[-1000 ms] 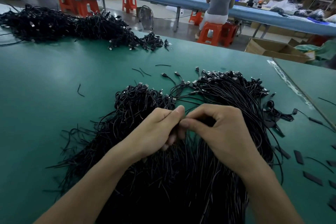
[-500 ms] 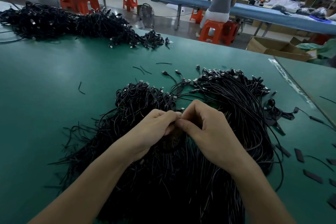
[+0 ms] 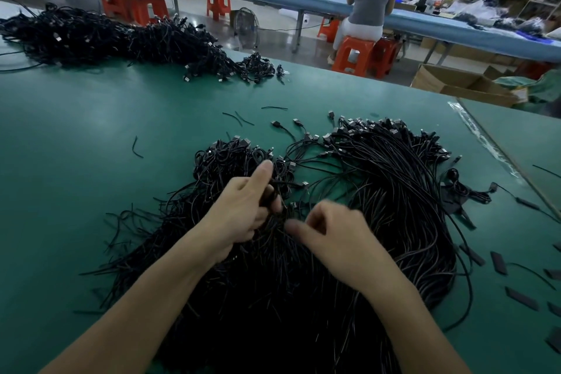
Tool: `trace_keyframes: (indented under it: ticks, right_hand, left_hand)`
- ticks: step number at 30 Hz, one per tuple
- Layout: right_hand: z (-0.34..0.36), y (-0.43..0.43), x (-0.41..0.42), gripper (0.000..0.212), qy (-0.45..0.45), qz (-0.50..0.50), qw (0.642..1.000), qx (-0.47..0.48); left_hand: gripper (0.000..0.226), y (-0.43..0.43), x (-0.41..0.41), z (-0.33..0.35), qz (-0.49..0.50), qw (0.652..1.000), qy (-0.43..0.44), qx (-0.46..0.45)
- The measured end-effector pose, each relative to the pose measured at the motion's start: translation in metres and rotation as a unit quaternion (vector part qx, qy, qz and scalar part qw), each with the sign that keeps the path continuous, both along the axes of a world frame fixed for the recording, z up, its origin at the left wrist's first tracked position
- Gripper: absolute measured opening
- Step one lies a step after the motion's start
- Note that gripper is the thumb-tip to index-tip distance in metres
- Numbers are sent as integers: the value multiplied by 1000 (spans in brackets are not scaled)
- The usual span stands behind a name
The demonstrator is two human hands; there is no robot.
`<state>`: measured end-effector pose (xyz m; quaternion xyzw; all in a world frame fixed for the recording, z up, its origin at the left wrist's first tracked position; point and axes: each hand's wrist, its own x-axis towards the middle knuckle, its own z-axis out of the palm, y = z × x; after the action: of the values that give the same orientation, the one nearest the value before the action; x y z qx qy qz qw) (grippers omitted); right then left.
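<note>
- Our hands, pinched together a moment ago, now part above the USB cable pile point(image 3: 394, 191) on the green table point(image 3: 91, 146).
- Our left hand point(image 3: 243, 212) grips a cable bunch point(image 3: 271, 195), index finger straight.
- Our right hand point(image 3: 337, 240) is blurred, fingers curled; we cannot tell its hold, and it is likely fetching another cable.

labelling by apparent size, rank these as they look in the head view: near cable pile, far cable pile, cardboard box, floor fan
1. near cable pile
2. far cable pile
3. cardboard box
4. floor fan
Nearness to the camera enlarges the first; true sizes unsure.
</note>
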<state>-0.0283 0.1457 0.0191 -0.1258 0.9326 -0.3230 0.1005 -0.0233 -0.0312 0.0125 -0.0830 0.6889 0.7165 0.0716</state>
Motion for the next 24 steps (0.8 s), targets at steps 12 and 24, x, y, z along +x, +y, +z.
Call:
trace_keyframes:
  ticks: [12, 24]
  right_hand:
    - [-20, -5, 11, 20, -136, 45, 980, 135]
    - [33, 27, 5, 20, -53, 15, 995, 83]
  left_hand:
    - [68, 5, -4, -5, 75, 990, 120, 19]
    - [71, 10, -6, 6, 48, 995, 74, 56]
